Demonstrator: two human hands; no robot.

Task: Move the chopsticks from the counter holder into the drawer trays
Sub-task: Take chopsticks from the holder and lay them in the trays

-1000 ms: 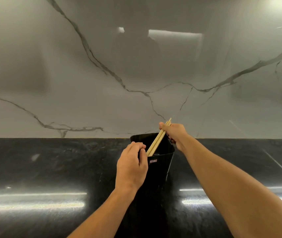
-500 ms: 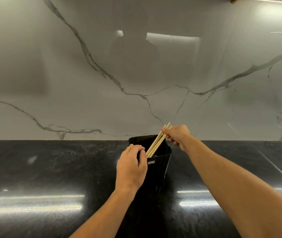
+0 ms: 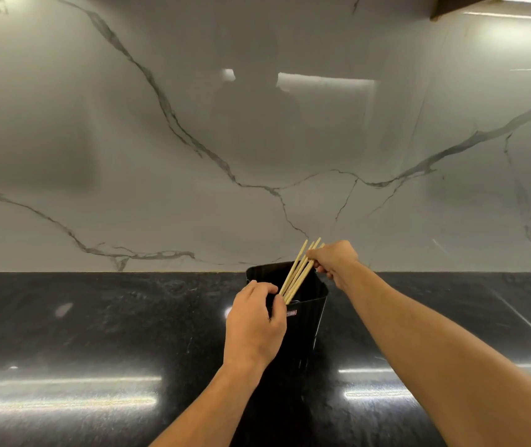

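A tall black holder (image 3: 306, 321) stands on the dark counter, close to the marble wall. Several pale wooden chopsticks (image 3: 297, 275) lean out of its mouth, tilted up to the right. My right hand (image 3: 333, 261) pinches their upper ends just above the holder's far rim. My left hand (image 3: 254, 324) wraps the holder's near left side, fingers hooked over its rim beside the chopsticks' lower part. The chopsticks' bottom tips are hidden inside the holder. No drawer or tray is in view.
The glossy black counter (image 3: 96, 333) runs the full width, with light streaks reflected near its front. A grey-veined marble backsplash (image 3: 193, 140) rises right behind the holder. A dark cabinet corner (image 3: 457, 8) shows at the top right.
My right hand has risen slightly with the chopsticks, which now fan apart and stick further out of the holder. My left hand stays on the holder.
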